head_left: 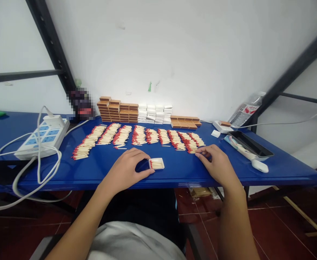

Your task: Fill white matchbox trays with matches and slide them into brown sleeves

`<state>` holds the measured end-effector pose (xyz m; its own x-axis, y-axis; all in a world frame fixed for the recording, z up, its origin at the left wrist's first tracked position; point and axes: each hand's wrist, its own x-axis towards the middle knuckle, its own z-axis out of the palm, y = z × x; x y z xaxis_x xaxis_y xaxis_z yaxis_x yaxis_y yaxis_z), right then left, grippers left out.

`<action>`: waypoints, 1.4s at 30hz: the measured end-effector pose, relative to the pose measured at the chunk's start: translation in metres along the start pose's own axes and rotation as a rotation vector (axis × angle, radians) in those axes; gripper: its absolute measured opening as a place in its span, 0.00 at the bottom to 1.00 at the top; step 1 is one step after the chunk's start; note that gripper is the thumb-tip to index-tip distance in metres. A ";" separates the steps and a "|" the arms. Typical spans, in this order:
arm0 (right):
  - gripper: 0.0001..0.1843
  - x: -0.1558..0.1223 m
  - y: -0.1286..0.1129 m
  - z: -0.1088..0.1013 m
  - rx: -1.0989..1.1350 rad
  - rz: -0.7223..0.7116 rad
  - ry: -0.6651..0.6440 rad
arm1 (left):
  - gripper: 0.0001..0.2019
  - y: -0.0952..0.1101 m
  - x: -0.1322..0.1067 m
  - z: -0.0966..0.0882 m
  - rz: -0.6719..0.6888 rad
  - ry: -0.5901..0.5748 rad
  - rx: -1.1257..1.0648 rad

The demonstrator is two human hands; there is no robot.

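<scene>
My left hand grips a small white matchbox tray at its left end, between thumb and fingers. Several red-tipped matches lie side by side in the tray, heads to the left. At the near edge of the rightmost heaps of loose matches, my right hand has its thumb and index fingertip pinched together. What sits between those fingertips is too small to make out. More rows of matches spread across the blue table beyond both hands.
Along the wall stand stacked brown matchbox sleeves and white trays. A power strip with looping cables lies at left. At right are a plastic bottle, a black open case and a white earbud case.
</scene>
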<state>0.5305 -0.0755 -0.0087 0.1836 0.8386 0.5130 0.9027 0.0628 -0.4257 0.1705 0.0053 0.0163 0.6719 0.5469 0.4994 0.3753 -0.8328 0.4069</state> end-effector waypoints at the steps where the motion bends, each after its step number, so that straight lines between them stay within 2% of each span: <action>1: 0.09 -0.001 0.005 0.001 0.000 0.006 -0.006 | 0.11 0.000 0.000 0.000 -0.002 -0.003 0.002; 18: 0.14 -0.001 0.006 0.003 -0.026 -0.008 -0.034 | 0.12 0.000 0.000 0.000 -0.012 -0.017 0.007; 29: 0.12 -0.001 0.007 0.003 -0.010 -0.001 -0.075 | 0.12 0.000 0.001 0.000 -0.014 -0.023 0.009; 42: 0.10 -0.004 0.006 0.001 -0.033 -0.019 -0.065 | 0.12 0.000 0.000 0.000 -0.013 -0.022 0.010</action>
<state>0.5345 -0.0781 -0.0145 0.1414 0.8709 0.4707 0.9184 0.0620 -0.3907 0.1701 0.0055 0.0165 0.6812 0.5554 0.4770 0.3905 -0.8267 0.4050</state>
